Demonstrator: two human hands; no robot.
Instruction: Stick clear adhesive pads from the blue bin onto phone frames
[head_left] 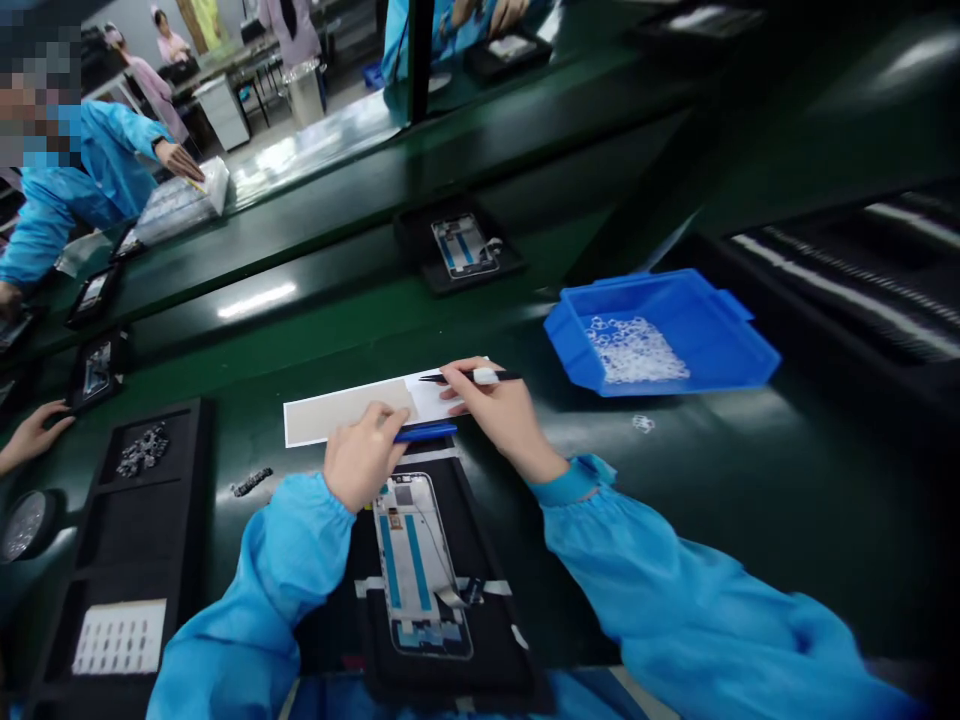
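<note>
My left hand (365, 455) is closed round a blue tool (426, 432) and rests at the near edge of a long white paper strip (345, 410). My right hand (491, 405) pinches black tweezers (472, 377) with a white grip, their tip on the strip's right end. Just below my hands a phone frame (417, 560) with blue strips lies in a black holder (487, 610). Both forearms wear blue sleeves.
A blue tray (720, 335) of small clear rings stands at the right, one ring (643, 423) loose beside it. A black compartment tray (142, 540) sits left. Another phone frame (464, 245) rides the far belt. Other workers' hands (34, 430) and sleeves show at left.
</note>
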